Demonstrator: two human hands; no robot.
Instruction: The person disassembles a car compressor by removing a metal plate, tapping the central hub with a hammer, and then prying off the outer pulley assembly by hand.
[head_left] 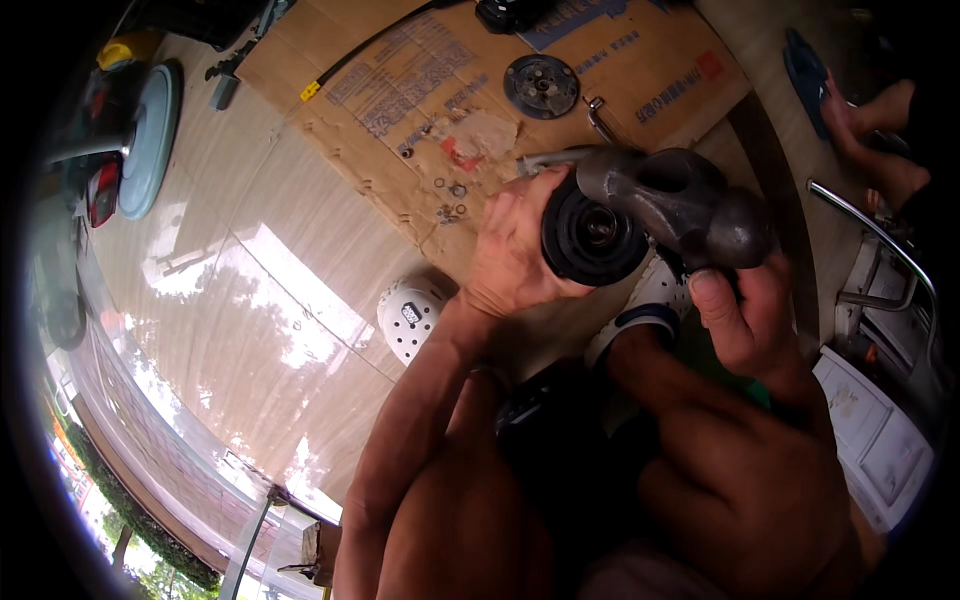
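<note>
My left hand [515, 245] grips a round black part [592, 235] by its side. The part has stepped rings and a hollow centre, which faces up. Close above its right edge is the dark metal head of a claw hammer [690, 200], overlapping it in the view; I cannot tell whether they touch. My right hand [745, 310] is closed round the hammer just below the head, thumb along the near side, with most of the handle hidden. A grey metal rod or tube [548, 160] shows behind my left fingers.
On the flattened cardboard [400, 60] lie a round metal plate [541, 86], a bent metal piece [597, 118], small washers and nuts [455, 190], and a black cable with a yellow tip [310, 90]. White clogs [410, 318] are on my feet. Another person's foot [845, 120] is right, near a metal frame [890, 235].
</note>
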